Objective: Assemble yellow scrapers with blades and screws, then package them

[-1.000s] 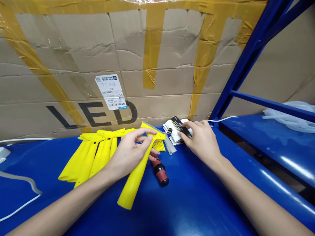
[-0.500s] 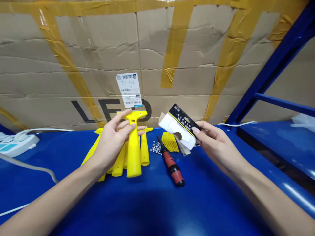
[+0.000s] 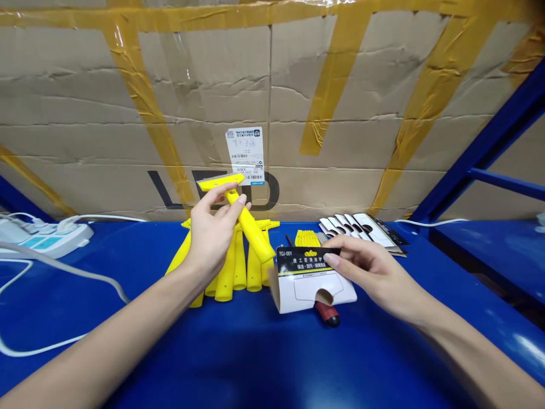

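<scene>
My left hand (image 3: 215, 230) is closed round the neck of a yellow scraper (image 3: 251, 230). Its wide head with a blade edge points up and left, and the handle slants down to the right. In my right hand (image 3: 368, 267) a black and white cardboard package sleeve (image 3: 313, 284) is pinched by its top edge. The sleeve's left side gapes open close to the end of the scraper handle. Behind the left hand lie several more yellow scrapers (image 3: 225, 278). A red and black screwdriver (image 3: 327, 314) is mostly hidden under the sleeve.
Stacked cardboard sleeves (image 3: 361, 230) lie behind my right hand, with small yellow plastic pieces (image 3: 306, 237) beside them. A white power strip (image 3: 51, 241) with cables sits at the left. A taped cardboard box (image 3: 213, 102) stands along the back of the blue surface (image 3: 238, 363).
The scraper has tilted from upright to slanting, its handle end swung right. My right hand has lowered the sleeve toward it and turned its printed face toward me. The view has shifted left.
</scene>
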`<state>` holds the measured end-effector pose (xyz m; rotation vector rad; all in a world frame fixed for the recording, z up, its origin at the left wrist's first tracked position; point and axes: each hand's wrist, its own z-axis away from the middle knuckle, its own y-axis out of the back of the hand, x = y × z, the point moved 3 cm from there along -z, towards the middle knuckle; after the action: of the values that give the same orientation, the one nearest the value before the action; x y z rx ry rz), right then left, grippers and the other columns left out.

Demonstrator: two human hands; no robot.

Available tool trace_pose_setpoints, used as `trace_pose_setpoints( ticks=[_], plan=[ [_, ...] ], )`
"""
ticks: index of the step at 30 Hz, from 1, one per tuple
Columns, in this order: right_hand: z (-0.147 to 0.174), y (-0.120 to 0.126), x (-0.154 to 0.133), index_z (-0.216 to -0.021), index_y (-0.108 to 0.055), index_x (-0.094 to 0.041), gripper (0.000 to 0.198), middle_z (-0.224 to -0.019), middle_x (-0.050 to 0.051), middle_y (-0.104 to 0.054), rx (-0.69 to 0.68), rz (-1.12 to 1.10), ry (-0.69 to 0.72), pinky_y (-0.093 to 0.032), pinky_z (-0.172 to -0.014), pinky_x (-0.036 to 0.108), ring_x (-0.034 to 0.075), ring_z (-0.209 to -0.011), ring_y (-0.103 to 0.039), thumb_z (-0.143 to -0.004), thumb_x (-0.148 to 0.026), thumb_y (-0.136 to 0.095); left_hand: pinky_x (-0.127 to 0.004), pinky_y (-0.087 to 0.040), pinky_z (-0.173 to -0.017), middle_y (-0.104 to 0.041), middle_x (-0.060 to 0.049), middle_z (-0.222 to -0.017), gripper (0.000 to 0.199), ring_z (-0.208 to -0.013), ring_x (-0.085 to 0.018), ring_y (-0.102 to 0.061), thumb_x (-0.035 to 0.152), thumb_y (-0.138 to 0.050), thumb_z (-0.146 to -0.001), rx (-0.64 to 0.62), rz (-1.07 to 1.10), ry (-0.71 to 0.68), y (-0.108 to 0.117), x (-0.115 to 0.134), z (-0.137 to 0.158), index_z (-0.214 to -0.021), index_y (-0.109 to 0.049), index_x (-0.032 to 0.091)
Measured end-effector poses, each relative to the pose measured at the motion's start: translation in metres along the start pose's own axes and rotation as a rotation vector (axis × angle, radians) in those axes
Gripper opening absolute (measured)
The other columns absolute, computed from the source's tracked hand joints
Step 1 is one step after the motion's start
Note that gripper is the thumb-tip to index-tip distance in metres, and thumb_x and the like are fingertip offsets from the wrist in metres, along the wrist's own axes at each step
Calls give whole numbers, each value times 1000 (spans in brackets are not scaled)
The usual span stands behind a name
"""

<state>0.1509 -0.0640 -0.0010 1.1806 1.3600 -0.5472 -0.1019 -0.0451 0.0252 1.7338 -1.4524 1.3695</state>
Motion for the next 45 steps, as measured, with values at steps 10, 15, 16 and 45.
trace_pose_setpoints(
  ticks=[10, 15, 16, 45],
  plan=[
    [-46, 2, -17, -97, -68, -20, 21, -72, 0, -62, 178, 218, 276, -43, -53, 25, 12, -61, -54, -93, -40, -63, -29, -58, -77, -49, 2, -84, 39, -76, -13, -67, 22, -84, -72, 9, 107, 204, -11, -5, 6, -110, -73, 20],
    [-65, -7, -37, -96, -66, -20, 17, -75, 0, -66, 101, 344, 375, -45, -50, 23, 10, -54, -57, -94, -36, -62, -28, -56, -69, -44, 4, -74, 28, -69, -12, -60, 22, -85, -69, 12, 85, 164, -8, -8, 2, -95, -74, 19],
    [-67, -9, -37, -96, -66, -20, 16, -70, -1, -65, 104, 354, 365, -46, -49, 23, 10, -51, -58, -94, -36, -62, -27, -55, -66, -41, 5, -72, 27, -68, -11, -58, 22, -85, -70, 11, 79, 158, -6, -8, 1, -94, -74, 19],
    [-63, -8, -17, -77, -57, -19, 31, -77, -1, -61, -73, -9, 128, -51, -70, 30, 16, -79, -61, -81, -44, -74, -33, -56, -68, -78, -14, -91, 30, -75, -23, -73, 34, -80, -78, -334, -42, 458, -5, 5, -2, -96, -76, 11]
  ],
)
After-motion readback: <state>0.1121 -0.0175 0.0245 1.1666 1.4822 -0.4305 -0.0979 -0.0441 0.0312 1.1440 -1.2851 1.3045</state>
